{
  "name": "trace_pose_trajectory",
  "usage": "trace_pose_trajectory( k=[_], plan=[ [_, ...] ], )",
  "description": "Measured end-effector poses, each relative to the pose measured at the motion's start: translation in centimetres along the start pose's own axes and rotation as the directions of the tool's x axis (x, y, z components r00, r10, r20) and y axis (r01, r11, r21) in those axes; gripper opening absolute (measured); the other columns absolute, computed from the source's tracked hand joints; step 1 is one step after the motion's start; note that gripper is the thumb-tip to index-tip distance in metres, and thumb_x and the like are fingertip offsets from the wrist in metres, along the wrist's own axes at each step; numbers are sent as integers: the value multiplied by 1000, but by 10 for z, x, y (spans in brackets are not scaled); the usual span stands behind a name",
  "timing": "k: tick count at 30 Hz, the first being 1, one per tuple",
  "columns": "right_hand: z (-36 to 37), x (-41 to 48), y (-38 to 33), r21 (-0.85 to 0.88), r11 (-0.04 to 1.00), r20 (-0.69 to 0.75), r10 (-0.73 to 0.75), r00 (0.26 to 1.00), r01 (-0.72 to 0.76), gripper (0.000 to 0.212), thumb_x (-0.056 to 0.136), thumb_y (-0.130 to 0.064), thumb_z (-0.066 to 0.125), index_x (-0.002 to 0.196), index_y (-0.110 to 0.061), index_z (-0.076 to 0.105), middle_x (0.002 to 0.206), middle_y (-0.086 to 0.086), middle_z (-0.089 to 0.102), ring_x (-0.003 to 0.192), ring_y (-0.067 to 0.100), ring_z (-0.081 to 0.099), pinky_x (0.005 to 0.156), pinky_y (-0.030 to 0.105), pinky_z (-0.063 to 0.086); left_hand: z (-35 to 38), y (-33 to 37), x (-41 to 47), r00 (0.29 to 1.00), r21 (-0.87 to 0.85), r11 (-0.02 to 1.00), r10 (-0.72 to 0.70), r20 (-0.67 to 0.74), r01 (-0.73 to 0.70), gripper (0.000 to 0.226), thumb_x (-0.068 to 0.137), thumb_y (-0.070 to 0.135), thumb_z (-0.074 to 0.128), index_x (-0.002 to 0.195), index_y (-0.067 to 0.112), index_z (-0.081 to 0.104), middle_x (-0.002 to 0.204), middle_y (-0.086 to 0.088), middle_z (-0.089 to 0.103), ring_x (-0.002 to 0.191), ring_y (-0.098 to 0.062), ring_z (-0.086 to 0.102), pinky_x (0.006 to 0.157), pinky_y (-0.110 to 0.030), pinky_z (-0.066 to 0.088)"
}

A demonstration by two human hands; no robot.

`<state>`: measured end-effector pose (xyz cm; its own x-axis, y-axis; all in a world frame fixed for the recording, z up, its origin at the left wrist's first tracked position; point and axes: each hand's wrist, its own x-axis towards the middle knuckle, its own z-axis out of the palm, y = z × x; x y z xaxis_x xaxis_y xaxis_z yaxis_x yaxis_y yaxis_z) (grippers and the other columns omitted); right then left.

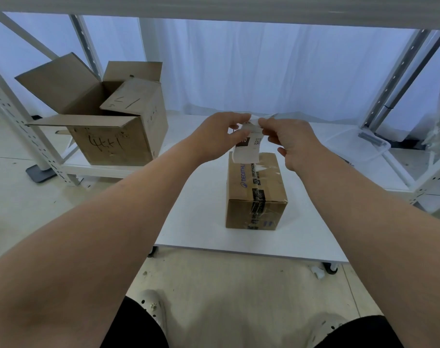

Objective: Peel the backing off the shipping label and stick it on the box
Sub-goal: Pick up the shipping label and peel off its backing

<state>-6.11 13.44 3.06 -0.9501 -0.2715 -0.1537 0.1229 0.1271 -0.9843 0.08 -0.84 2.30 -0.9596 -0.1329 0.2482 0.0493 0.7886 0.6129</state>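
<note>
Both hands work the top edge of the shipping label above the sealed box

The left hand (215, 136) and right hand (293, 144) each pinch the upper edge of the shipping label (247, 146), which hangs in the air just above the far end of the box (256, 189); the paper looks light, thin and floppy, likely to curl or stick to itself, so a corner grip by the fingertips suits the peel best. The box is taped cardboard, stiff enough to press on, standing on the white counter (201, 222). An open carton (100, 116) sits well apart on a low shelf at left, a clear plastic tray (357, 144) at right, white curtains behind, metal racking around
</note>
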Motion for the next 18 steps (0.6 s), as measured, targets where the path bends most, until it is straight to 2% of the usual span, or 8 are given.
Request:
trace_pose_trajectory(
  k=[2, 5, 8, 11, 14, 16, 18],
  plan=[
    [-1, 0, 0, 22, 1000, 3, -5, 1000, 5, 14, 83, -21, 68, 72, -19, 60, 78, -2, 62, 75, 9, 52, 61, 21, 36, 0, 5, -1, 999, -123, 992, -33, -15, 31, 46, 95, 28, 51, 139, 16, 46, 138, 2, 53, 108, -1, 49, 95, -18, 37],
    [-3, 1, 0, 30, 999, 13, -34, 999, 33, 13, 83, -20, 67, 72, -20, 60, 76, -4, 63, 78, 11, 53, 69, 23, 39, -1, 9, -2, 996, -277, 958, -90, -27, 79, 46, 94, 26, 54, 138, 13, 47, 136, 1, 54, 105, 0, 49, 79, -4, 36],
    [-4, 1, 0, 46, 998, 29, -47, 998, 46, 12, 84, -19, 66, 73, -20, 61, 76, -3, 64, 81, 12, 55, 78, 27, 41, -1, 7, -2, 989, -362, 926, -138, -56, 109, 45, 92, 24, 59, 134, 12, 51, 131, 0, 57, 105, -2, 51, 80, -8, 38],
    [-5, 3, 0, 80, 996, 63, -56, 996, 50, 8, 83, -15, 67, 76, -19, 64, 82, 0, 68, 82, 12, 60, 89, 32, 46, -2, 4, -2, 975, -439, 889, -197, -103, 133, 38, 91, 21, 60, 128, 10, 57, 125, 1, 62, 102, -2, 55, 72, -2, 42],
    [-3, 4, 0, 104, 993, 96, -69, 993, 59, 8, 82, -12, 67, 77, -18, 65, 85, 1, 70, 83, 12, 63, 92, 33, 47, -5, 3, -2, 954, -489, 862, -246, -172, 134, 26, 91, 20, 60, 114, 9, 66, 103, 5, 68, 87, 2, 59, 66, -1, 43],
    [0, 4, 0, 134, 989, 131, -76, 989, 58, 10, 83, -9, 65, 77, -17, 65, 84, 1, 69, 84, 14, 63, 89, 31, 48, -7, 2, -1, 944, -508, 852, -261, -204, 126, 13, 89, 19, 62, 97, 12, 70, 86, 10, 67, 76, 4, 59, 61, 0, 43],
    [2, 2, -1, 165, 985, 181, -81, 980, 51, 9, 85, -7, 63, 82, -16, 65, 87, 3, 69, 85, 15, 62, 83, 27, 48, -8, 2, -1, 936, -523, 842, -282, -212, 135, 3, 86, 17, 66, 83, 16, 67, 81, 9, 66, 73, 0, 59, 64, -5, 46]
  ],
)
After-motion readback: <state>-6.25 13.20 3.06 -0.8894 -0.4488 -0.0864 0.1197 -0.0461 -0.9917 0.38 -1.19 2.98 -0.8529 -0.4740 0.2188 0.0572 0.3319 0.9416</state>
